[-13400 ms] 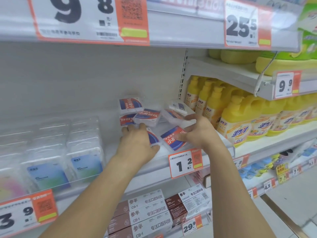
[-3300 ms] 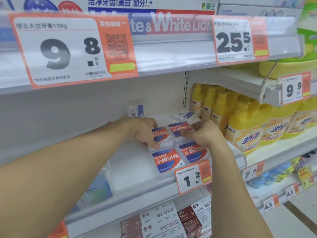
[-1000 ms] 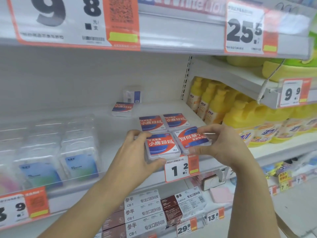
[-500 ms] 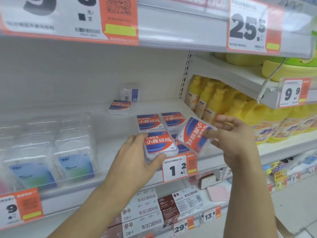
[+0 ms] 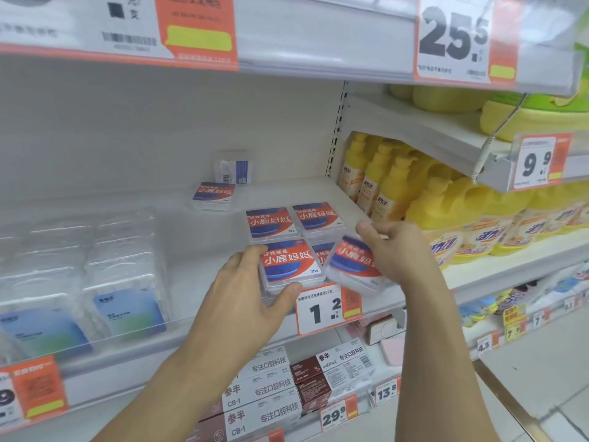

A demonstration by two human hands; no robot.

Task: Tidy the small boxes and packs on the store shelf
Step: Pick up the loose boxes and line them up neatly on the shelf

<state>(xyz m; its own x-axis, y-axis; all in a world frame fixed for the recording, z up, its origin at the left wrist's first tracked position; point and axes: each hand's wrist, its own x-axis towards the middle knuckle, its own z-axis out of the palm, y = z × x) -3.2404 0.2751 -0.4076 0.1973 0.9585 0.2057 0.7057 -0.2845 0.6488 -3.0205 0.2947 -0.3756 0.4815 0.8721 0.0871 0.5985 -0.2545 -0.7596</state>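
The boxes are small clear plastic cases with red-and-blue labels in white Chinese print. The right hand (image 5: 398, 250) grips one tilted box (image 5: 352, 266) above the front right of the white shelf (image 5: 204, 282). The left hand (image 5: 245, 301) clasps the front box (image 5: 288, 263) between thumb and fingers. Two more boxes (image 5: 294, 220) lie flat behind it, another (image 5: 213, 194) sits farther back. Yellow bottles (image 5: 430, 205) fill the next bay right, and a price tag (image 5: 328, 309) hangs below.
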